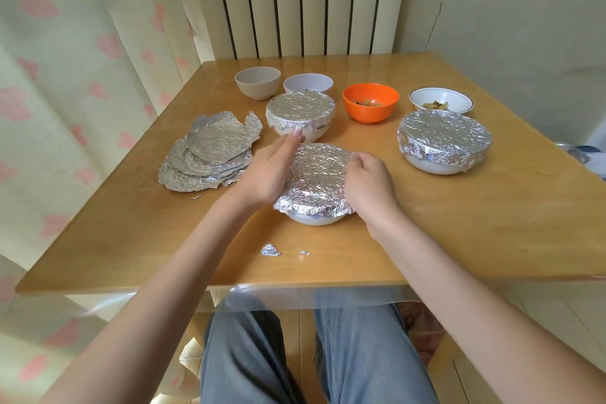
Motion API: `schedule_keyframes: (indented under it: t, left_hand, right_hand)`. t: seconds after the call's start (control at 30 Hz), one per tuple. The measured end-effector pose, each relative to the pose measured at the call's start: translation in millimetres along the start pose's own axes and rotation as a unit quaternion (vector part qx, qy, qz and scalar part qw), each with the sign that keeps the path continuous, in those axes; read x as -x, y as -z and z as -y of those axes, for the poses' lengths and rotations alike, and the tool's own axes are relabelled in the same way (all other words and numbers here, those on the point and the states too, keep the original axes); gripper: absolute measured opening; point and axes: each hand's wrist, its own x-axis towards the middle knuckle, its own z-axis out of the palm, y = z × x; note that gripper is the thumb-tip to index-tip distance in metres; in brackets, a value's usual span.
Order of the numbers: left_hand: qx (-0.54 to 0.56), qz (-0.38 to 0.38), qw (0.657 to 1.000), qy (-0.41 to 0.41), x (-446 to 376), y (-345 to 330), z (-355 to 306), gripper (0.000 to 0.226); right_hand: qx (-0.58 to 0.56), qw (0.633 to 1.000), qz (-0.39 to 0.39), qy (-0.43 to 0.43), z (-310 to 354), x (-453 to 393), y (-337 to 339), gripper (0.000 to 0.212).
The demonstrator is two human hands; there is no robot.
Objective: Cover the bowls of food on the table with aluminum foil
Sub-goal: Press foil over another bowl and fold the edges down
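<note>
A white bowl point(310, 219) stands in the middle of the wooden table point(131, 239), capped with crinkled foil point(316, 177). My left hand point(267, 170) lies flat against the foil's left side, fingers straight. My right hand point(369, 184) has its fingers curled on the foil's right edge. Two more foil-covered bowls stand behind point(300, 113) and at the right point(444, 141). An orange bowl point(370, 103) and a white blue-rimmed bowl point(441, 100) show food uncovered. A beige bowl point(258, 83) and a pale lilac bowl point(308, 83) stand at the back.
A stack of crumpled foil sheets point(210, 154) lies at the left of the table. Small foil scraps point(270, 250) sit near the front edge. A clear plastic sheet hangs over the table's front. Behind are a radiator, a curtain and a wall.
</note>
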Motion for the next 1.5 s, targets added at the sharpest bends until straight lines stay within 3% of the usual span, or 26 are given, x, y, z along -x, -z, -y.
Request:
schedule_keyframes:
  t: [0.1,0.2,0.27,0.33,0.47,0.57,0.63,0.8,0.97,1.1,1.2,1.27,1.37,1.5]
  left_hand:
    - [0.015,-0.077,0.997,0.012,15,-9,-5,0.065]
    - [0.027,-0.156,0.987,0.042,29,-20,-13,0.046]
    - [0.027,-0.145,0.988,0.034,34,-21,-16,0.046]
    - [0.006,-0.118,0.993,-0.002,32,-10,-17,0.054]
    - [-0.020,-0.063,0.996,-0.063,12,15,-20,0.055]
    - [-0.029,0.024,0.998,-0.055,-4,11,-17,0.069]
    - [-0.046,0.065,0.996,-0.047,-9,6,-14,0.065]
    - [-0.073,0.061,0.995,0.002,-9,1,-12,0.065]
    - [-0.072,0.024,0.997,0.034,-3,-1,-14,0.080]
    - [-0.080,-0.061,0.994,0.039,16,-6,-14,0.078]
    - [-0.047,-0.076,0.995,0.054,21,-5,-12,0.077]
    - [-0.016,-0.074,0.996,0.041,22,4,-9,0.071]
    - [0.017,-0.091,0.996,-0.013,20,20,-5,0.059]
    - [0.041,0.002,0.998,-0.040,8,18,-5,0.075]
  right_hand:
    - [0.013,0.997,0.070,0.000,8,-1,12,0.031]
    - [0.039,0.986,0.159,-0.018,20,-5,23,0.036]
    - [0.066,0.979,0.193,-0.008,22,-7,26,0.038]
    - [0.071,0.986,0.150,0.005,20,-10,26,0.044]
    - [-0.006,0.999,-0.054,-0.001,18,15,20,0.053]
    - [-0.048,0.994,-0.102,-0.002,15,45,0,0.055]
    - [-0.092,0.988,-0.124,-0.020,16,54,-12,0.052]
    - [-0.210,0.957,-0.190,-0.059,19,52,-25,0.038]
    - [-0.221,0.957,-0.155,-0.102,15,52,-22,0.048]
    - [-0.181,0.977,-0.017,-0.115,21,42,-4,0.061]
    - [-0.156,0.978,0.070,-0.121,23,32,4,0.074]
    - [-0.171,0.977,0.035,-0.120,22,31,10,0.073]
    - [-0.174,0.973,-0.141,-0.055,25,50,12,0.056]
    - [-0.076,0.986,-0.142,0.047,27,70,-27,0.057]
